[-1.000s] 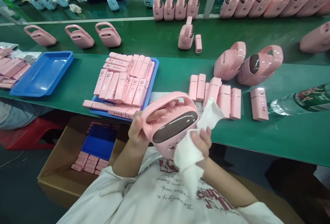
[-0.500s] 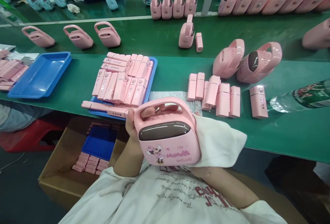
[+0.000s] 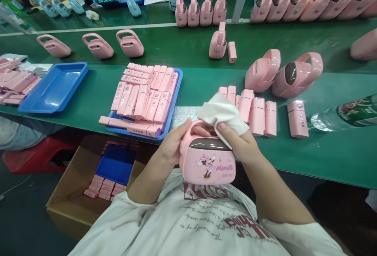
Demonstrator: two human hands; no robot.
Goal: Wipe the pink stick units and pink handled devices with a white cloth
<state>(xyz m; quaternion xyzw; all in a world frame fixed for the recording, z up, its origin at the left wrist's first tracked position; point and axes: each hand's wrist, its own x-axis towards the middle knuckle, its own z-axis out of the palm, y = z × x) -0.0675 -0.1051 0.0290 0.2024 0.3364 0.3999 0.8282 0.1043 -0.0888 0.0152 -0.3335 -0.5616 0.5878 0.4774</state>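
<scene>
The cloth [image 3: 220, 110] has moved from the right side of the speaker [image 3: 209, 171] up onto its handle, and the right hand [image 3: 239, 141] has come up with it.
The right hand pinches the cloth over the handle's right part, thumb on top, while the left hand [image 3: 175, 142] is curled round its left end; fingers show through the handle's opening. The speaker is held between both hands at the near edge of the surface [image 3: 197, 81], its printed front facing the person. Left of it, pink blocks [image 3: 143, 101] fill a tray [image 3: 176, 105]; to the right, more blocks sit near a bottle [image 3: 356, 112].
</scene>
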